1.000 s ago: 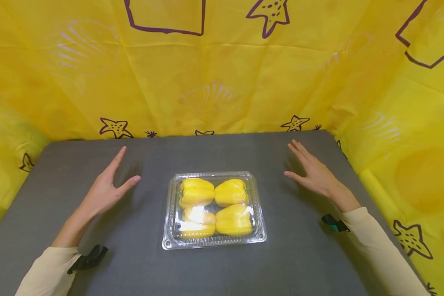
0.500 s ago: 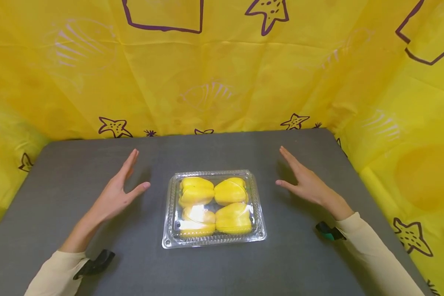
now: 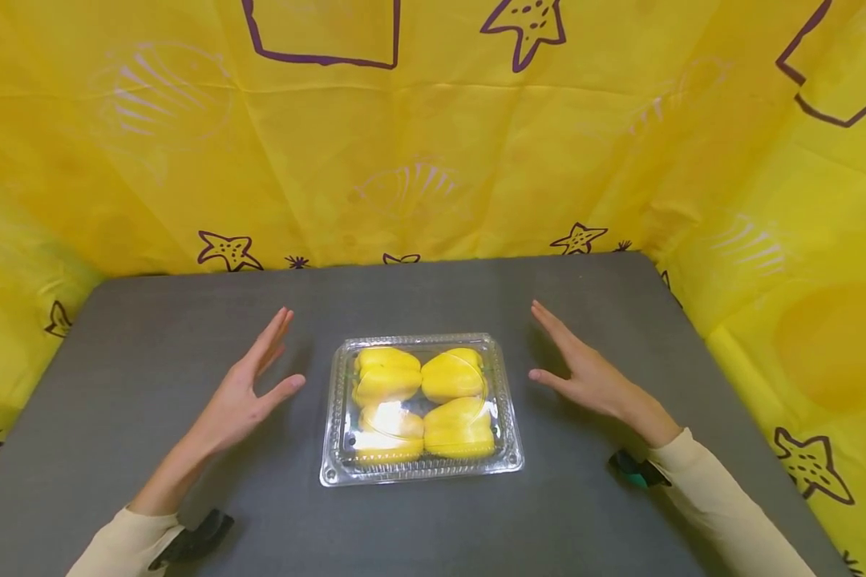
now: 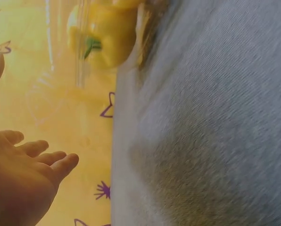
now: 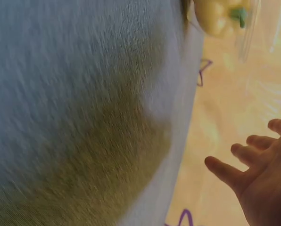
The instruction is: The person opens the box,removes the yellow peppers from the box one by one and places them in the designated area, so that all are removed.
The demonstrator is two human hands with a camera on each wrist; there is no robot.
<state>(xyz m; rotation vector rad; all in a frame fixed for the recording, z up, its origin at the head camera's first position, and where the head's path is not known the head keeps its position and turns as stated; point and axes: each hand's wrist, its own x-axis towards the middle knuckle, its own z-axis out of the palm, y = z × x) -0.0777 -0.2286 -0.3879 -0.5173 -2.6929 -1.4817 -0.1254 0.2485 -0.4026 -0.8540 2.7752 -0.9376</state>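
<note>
A clear plastic clamshell box with a lid sits on the table in the middle of the head view. Through the lid show several yellow bell peppers; a green stem marks one pepper in the left wrist view, and another pepper shows at the top of the right wrist view. My left hand hovers to the left of the box, fingers straight and thumb spread. On the opposite side my right hand mirrors it, apart from the box, with nothing in its grasp.
The table has a dark grey cloth top. A yellow curtain printed with starfish and fish rises behind it and along both sides. Black straps sit at the wrists over beige sleeves.
Both hands have moved inward toward the box, the left going right and the right going left, and both slightly nearer to me. The box has stayed in place.
</note>
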